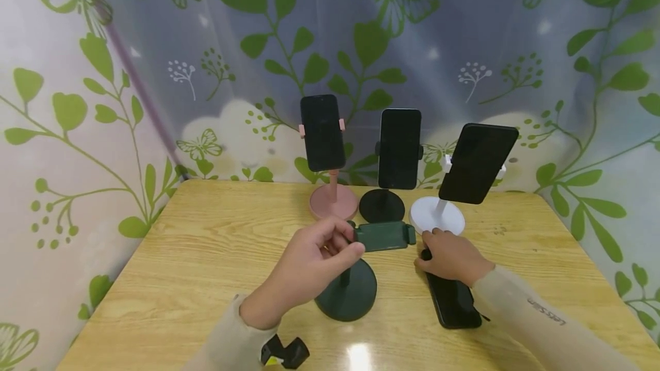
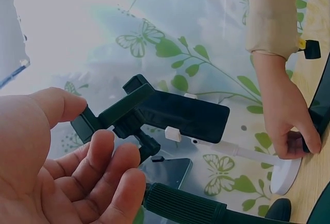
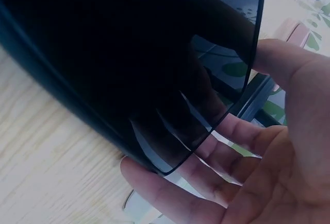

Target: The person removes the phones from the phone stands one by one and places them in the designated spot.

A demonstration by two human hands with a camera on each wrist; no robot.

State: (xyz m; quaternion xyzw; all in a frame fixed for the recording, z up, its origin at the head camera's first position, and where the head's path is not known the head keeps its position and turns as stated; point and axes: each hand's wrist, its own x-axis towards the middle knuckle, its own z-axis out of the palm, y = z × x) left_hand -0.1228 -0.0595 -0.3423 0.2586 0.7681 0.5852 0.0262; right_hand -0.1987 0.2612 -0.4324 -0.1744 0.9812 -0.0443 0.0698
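My left hand [image 1: 309, 259] pinches the left end of the clamp [image 1: 382, 236] on a dark green phone stand, whose round base [image 1: 348, 299] rests on the table. In the left wrist view, the thumb and a fingertip are at one end of this green clamp [image 2: 122, 105], which holds no phone. Over to the right, my right hand [image 1: 454, 255] grips the far end of a black smartphone [image 1: 455, 305] lying on the table. The right wrist view shows thumb and fingers around the end of the dark, glossy phone [image 3: 93, 69].
Behind the hands stand a pink phone stand [image 1: 333, 202], a black one [image 1: 382, 206] and a white one [image 1: 438, 217], each with a dark phone upright in its clamp. A patterned curtain [image 1: 319, 33] hangs behind the wooden table [image 1: 206, 245].
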